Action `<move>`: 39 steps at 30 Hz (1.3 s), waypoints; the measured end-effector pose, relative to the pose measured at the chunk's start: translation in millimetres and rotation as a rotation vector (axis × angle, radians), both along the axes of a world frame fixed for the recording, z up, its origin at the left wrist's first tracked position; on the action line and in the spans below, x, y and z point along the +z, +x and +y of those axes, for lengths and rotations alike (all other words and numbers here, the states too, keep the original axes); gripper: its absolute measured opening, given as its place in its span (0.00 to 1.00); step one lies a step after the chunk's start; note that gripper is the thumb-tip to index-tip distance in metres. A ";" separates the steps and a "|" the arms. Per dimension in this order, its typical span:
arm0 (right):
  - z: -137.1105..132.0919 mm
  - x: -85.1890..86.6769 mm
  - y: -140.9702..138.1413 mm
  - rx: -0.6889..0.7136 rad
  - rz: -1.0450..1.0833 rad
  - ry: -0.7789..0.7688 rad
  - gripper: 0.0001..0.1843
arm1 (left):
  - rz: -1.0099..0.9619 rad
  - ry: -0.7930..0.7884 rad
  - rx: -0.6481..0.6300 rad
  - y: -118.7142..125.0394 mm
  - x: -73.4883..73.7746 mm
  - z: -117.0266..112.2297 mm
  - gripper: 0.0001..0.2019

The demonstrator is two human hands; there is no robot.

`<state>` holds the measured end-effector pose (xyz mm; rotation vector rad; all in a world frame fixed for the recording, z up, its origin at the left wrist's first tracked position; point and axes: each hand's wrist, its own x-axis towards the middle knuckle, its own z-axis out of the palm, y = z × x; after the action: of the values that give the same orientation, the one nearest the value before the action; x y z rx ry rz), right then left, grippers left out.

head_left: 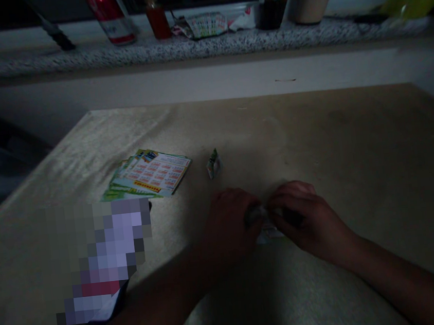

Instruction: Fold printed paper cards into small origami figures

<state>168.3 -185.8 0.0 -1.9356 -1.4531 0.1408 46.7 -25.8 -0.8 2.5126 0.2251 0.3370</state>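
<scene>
Above the middle of the table, my left hand (233, 223) and my right hand (303, 210) come together with fingers pinched on a small printed paper card (269, 231). Only its lower part shows between the hands, pale with some green; my fingers and shadow hide the rest. Beyond my left hand a small folded piece of printed paper (213, 165) stands on the tabletop. Farther left lies a fanned stack of printed paper cards (156, 173), white and green with rows of reddish print.
A lit phone (107, 262), its screen pixelated, lies left of my left forearm on the pale table (347, 143). Along the speckled sill (189, 49) stand a red can (112, 16), a small reddish bottle (158, 21), crumpled paper (206, 25) and a dark drink container (272, 6).
</scene>
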 end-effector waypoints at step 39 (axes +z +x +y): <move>-12.9 10.9 11.9 -0.375 0.397 0.144 0.05 | -0.510 0.050 -0.130 -21.0 36.9 -2.2 0.06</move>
<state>180.2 -198.8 10.9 -1.8930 -0.8083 0.2260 25.7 -27.9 36.1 2.3794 -0.1498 0.9159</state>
